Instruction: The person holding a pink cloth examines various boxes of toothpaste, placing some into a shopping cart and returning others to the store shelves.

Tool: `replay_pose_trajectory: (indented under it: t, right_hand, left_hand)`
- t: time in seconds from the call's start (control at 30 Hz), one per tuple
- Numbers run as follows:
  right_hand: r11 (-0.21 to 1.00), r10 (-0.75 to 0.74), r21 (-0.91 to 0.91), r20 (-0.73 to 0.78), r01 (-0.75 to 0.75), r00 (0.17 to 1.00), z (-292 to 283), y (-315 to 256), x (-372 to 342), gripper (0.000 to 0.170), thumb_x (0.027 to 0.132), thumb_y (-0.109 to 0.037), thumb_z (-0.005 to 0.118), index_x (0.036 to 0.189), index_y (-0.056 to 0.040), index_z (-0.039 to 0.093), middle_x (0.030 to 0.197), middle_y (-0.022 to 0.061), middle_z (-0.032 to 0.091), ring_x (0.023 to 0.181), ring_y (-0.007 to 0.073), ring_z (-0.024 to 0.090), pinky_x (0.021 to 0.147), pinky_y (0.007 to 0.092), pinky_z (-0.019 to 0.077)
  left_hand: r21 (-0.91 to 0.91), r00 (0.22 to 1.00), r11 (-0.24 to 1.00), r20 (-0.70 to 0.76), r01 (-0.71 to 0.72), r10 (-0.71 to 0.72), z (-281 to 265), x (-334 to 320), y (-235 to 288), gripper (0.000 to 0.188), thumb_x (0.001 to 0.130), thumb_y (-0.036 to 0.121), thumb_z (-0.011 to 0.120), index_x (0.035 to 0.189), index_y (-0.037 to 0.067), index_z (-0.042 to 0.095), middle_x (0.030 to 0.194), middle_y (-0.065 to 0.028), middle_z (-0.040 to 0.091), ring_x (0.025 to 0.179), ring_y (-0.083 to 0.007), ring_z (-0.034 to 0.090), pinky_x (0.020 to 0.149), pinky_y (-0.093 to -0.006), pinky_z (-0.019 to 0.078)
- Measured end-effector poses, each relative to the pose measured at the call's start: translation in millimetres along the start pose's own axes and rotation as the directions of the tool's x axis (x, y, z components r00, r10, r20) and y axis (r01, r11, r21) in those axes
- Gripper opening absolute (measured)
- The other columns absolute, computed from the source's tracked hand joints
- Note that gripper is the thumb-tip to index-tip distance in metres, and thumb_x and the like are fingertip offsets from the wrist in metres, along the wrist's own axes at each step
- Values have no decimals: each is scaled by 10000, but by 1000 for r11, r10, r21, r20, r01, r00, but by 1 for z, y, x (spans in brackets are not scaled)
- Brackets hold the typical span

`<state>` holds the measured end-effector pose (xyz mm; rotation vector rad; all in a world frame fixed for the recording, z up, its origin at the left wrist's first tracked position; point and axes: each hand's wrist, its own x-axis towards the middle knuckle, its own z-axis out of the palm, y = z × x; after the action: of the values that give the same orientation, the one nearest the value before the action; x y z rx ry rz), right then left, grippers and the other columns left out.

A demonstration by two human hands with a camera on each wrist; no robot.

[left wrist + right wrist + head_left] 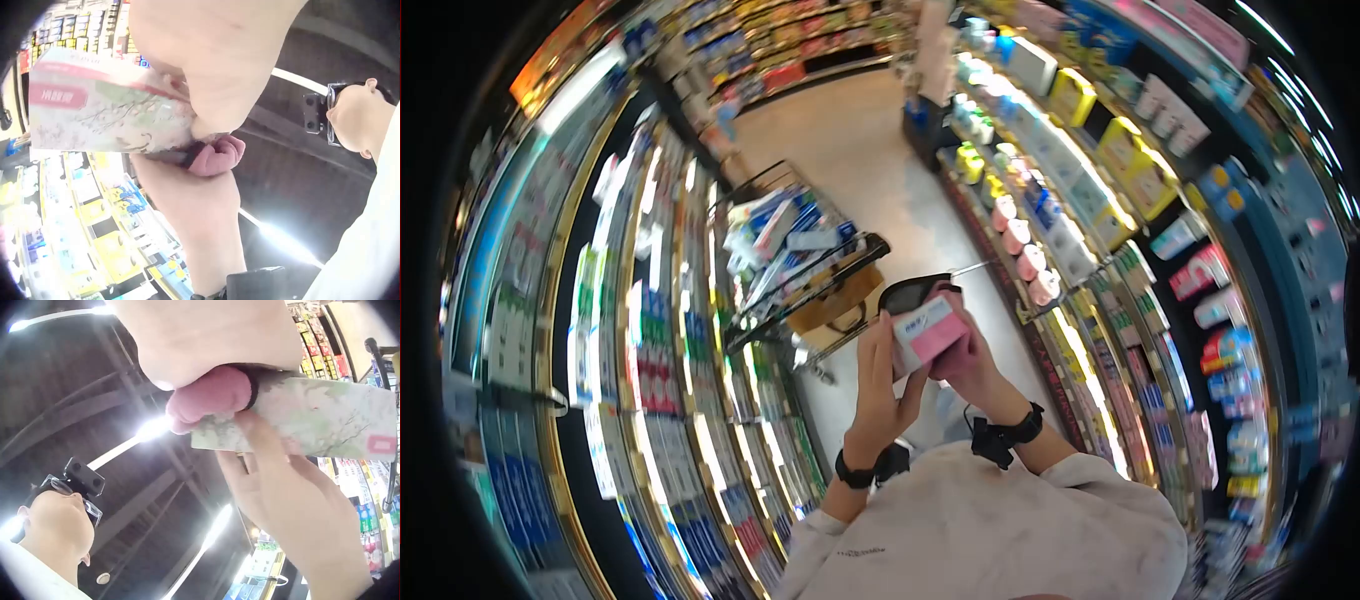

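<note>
Between both hands is a white and pink carton [930, 335], held up in front of the chest. Its side [94, 106] has a print of blossom branches on pale green. My left hand [882, 375] grips the carton from the left, with the thumb on the near side and fingers along the edge. My right hand [975, 368] is at the carton's right end and holds a soft, rolled pink cloth thing [215, 397] with a dark edge against it. A dark part [908, 292] shows behind the carton in the head view.
A shopping cart [860, 245] loaded with boxes and packs stands ahead on the left, with a brown bag [830, 310] at its near end. Stocked shelves [670, 350] line the left side, and more shelves [1100, 250] the right. The aisle floor [850, 130] runs forward between them.
</note>
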<state>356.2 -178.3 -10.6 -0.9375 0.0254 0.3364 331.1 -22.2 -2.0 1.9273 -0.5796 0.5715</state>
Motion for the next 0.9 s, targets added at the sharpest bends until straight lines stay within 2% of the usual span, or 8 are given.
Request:
replay_pose_trajectory:
  t: [0.07, 0.2, 0.37, 0.47, 0.57, 0.73, 0.87, 0.9]
  right_hand:
    - [975, 166, 69, 401, -210, 901, -49, 29, 42, 557, 1059, -568, 394, 1404, -141, 490, 1193, -12, 606, 1080, 79, 576, 879, 232, 456]
    - [950, 237, -286, 412, -122, 880, -51, 6, 76, 547, 1064, -514, 413, 1437, -118, 470, 1206, -10, 585, 1011, 87, 582, 790, 224, 476]
    - [928, 252, 170, 366, -331, 896, -63, -52, 123, 501, 1059, -419, 478, 1439, -94, 466, 1309, 40, 592, 1176, 160, 589, 1006, 301, 470]
    - [972, 79, 188, 304, -142, 949, -76, -87, 135, 533, 1059, -422, 481, 1451, -63, 444, 1435, 86, 542, 1298, 182, 542, 1095, 364, 435]
    - [988, -100, -34, 590, 149, 801, -49, -138, 161, 557, 996, -276, 566, 1452, 20, 449, 1546, 138, 437, 1340, 226, 515, 1136, 346, 361]
    - [765, -266, -346, 598, 543, 756, -32, -123, 175, 548, 884, 31, 587, 1425, 31, 501, 1544, 163, 436, 1347, 233, 507, 1126, 346, 370]
    - [774, -234, -428, 492, 468, 838, -22, -116, 176, 546, 931, -54, 594, 1458, -31, 454, 1371, 123, 575, 1200, 213, 607, 1012, 320, 475]
    - [885, -46, -406, 411, 228, 910, -21, -113, 179, 520, 951, -116, 596, 1446, -40, 459, 1316, 100, 592, 1160, 192, 616, 965, 306, 491]
  left_hand:
    - [-55, 995, 997, -81, 59, -63, 8, 15, -7, 963, 840, 34, 777, 1569, -63, 156, 1372, -215, 507, 1225, -328, 560, 1058, -421, 432]
    - [-227, 944, 973, -309, 46, -117, 31, 66, -9, 1154, 657, 160, 939, 1552, -44, 240, 1312, -170, 510, 1180, -271, 568, 1033, -385, 446]
    - [406, 944, 903, -329, 139, 2, 54, 125, -30, 1008, 573, 172, 960, 1416, -38, 449, 1280, -194, 512, 1160, -340, 550, 994, -407, 464]
    - [440, 941, 864, -323, 244, -101, 65, 134, -37, 971, 631, 148, 932, 1447, -27, 437, 1309, -199, 524, 1200, -355, 540, 1017, -412, 455]
    - [247, 945, 932, -257, 265, -200, 74, 137, -37, 940, 713, 74, 860, 1513, -4, 372, 1360, -199, 509, 1231, -365, 516, 1049, -426, 419]
    - [361, 945, 894, -283, 265, -166, 66, 144, -42, 929, 758, -7, 787, 1551, -20, 302, 1444, -218, 490, 1313, -369, 505, 1101, -432, 394]
    - [373, 956, 897, -256, 235, -144, 54, 140, -50, 902, 707, -52, 746, 1519, -11, 358, 1430, -218, 494, 1277, -412, 495, 1084, -463, 386]
    - [395, 959, 889, -247, 231, -140, 50, 141, -47, 900, 702, -57, 745, 1516, -8, 364, 1433, -215, 497, 1282, -415, 494, 1092, -472, 379]
